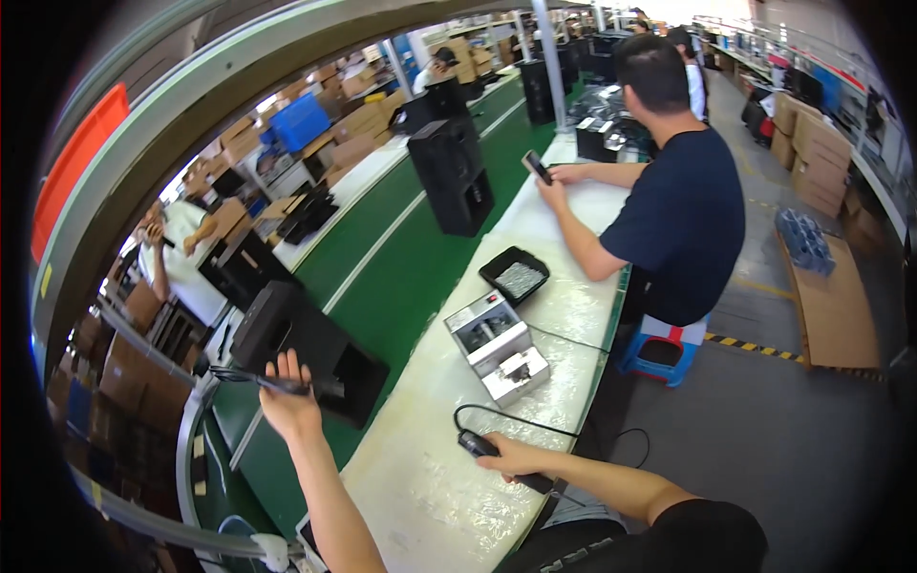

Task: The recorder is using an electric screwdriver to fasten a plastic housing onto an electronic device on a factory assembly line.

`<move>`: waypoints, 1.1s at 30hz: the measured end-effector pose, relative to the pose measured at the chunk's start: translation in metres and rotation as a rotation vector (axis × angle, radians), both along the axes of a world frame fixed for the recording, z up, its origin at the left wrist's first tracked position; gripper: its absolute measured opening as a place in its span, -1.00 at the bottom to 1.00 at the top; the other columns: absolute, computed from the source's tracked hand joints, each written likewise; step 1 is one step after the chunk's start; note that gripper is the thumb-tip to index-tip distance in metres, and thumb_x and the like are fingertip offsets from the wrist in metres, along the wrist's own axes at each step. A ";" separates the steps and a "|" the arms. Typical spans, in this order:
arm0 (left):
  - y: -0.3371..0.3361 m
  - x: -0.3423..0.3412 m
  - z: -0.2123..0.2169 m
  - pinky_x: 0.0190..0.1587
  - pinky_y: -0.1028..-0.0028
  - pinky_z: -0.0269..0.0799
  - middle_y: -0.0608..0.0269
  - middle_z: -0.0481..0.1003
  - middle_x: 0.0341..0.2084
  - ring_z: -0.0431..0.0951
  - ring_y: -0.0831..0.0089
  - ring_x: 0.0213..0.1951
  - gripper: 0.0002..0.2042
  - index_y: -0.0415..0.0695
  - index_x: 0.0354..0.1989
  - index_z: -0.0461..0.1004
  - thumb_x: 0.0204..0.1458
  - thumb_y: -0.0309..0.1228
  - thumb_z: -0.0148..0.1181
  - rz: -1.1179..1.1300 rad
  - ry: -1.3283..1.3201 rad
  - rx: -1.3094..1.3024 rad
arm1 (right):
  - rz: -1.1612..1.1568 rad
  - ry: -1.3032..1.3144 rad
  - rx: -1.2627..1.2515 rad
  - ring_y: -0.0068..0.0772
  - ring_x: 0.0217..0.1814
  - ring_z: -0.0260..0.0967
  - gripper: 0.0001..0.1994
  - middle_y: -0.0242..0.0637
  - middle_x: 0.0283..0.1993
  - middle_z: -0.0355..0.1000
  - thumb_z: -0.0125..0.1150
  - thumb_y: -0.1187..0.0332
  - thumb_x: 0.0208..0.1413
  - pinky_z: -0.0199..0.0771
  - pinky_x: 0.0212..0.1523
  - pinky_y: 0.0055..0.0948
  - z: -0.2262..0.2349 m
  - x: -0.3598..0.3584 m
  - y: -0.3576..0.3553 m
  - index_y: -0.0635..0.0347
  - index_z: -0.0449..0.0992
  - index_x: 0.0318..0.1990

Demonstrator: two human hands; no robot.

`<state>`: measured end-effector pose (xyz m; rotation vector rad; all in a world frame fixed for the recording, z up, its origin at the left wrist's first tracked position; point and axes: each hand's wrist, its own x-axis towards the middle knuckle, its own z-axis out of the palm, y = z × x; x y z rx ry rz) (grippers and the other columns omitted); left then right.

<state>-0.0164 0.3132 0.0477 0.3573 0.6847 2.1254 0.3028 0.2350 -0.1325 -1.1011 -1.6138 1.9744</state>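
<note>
On the long whitish desk (401,477), covered with clear wrinkled plastic, stood a silver metal box (487,329) with an open top, probably set there to be within reach of the person's hands. Nearer to the person than this box, the right hand (513,460) held a black, cylinder-shaped handheld tool (468,442); its grip was clamped around the body of the tool, which seemed to keep it steady low over the desk. A black cable (521,418) made a loose loop between the tool and the box, and this slack, I would judge, gave the tool freedom to turn. To the left of the box, and also nearer to the person, the left hand (291,411) was raised, its grip apart with the fingers stretched; a dark thin object with cable-like strands (297,388) crossed this hand, but whether the hand carried its weight I could not tell. Just beyond the box was a black plastic tray (495,263) with small silvery pieces (519,277), its walls likely serving against their scattering. Left of the box, past the desk's edge, a large black speaker-like cabinet (296,334) was on the green conveyor belt (382,296), perhaps placed so for easy access from the desk.
</note>
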 end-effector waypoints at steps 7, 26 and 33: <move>-0.082 -0.004 -0.156 -0.01 0.27 0.33 0.17 0.43 -0.07 0.49 0.22 -0.02 -0.73 -0.16 -0.07 0.34 0.03 -0.45 0.00 0.029 0.357 -0.421 | 0.002 -0.457 0.830 0.04 -0.05 0.40 -0.42 0.12 0.00 0.35 0.21 0.31 0.04 0.45 -0.09 -0.12 0.020 -0.067 0.054 0.47 0.17 0.14; -0.189 0.059 -0.234 -0.22 0.35 0.49 0.07 0.57 -0.41 0.59 0.24 -0.31 -0.86 -0.20 -0.26 0.49 0.08 -0.46 0.02 0.025 1.074 -0.671 | 0.211 -0.363 0.708 -0.25 0.03 0.40 -0.59 -0.12 0.03 0.42 0.24 0.36 0.06 0.41 0.03 -0.35 -0.015 0.068 -0.118 0.32 0.38 0.06; -0.162 0.060 -0.234 -0.27 0.20 0.47 -0.01 0.55 -0.42 0.56 0.04 -0.34 -0.85 -0.05 -0.28 0.52 0.06 -0.34 0.07 0.004 1.226 -0.724 | -0.552 0.279 -0.402 -0.18 0.00 0.46 -0.64 -0.10 -0.05 0.46 0.16 0.28 0.12 0.48 -0.06 -0.30 0.018 0.156 -0.131 0.27 0.38 0.03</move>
